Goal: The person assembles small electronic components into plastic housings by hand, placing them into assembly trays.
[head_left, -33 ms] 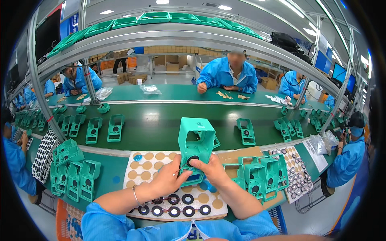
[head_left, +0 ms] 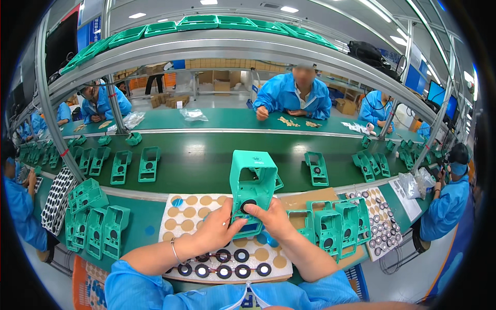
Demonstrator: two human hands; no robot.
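Note:
A green plastic housing (head_left: pixel 254 161) is held upright, tilted slightly, above the foam sheet, its open side toward me. My left hand (head_left: pixel 221 225) grips its lower left side, and my right hand (head_left: pixel 275 219) grips the lower right. Inside, a black round part (head_left: pixel 248 205) sits low in the housing; my right thumb presses on it. A thin wire shows by my left fingers. Beneath my forearms, the white foam sheet (head_left: pixel 283 274) has round brown recesses, and several black ring-shaped parts with white centres (head_left: pixel 223 272) lie in its near rows.
Green housings stand at left (head_left: pixel 113 232) and right (head_left: pixel 330 230). A tray of small round parts (head_left: pixel 383 219) lies farther right. Beyond runs a green conveyor (head_left: pixel 206 155) carrying more housings, under a metal shelf frame (head_left: pixel 222 44). Co-workers in blue sit opposite and at both sides.

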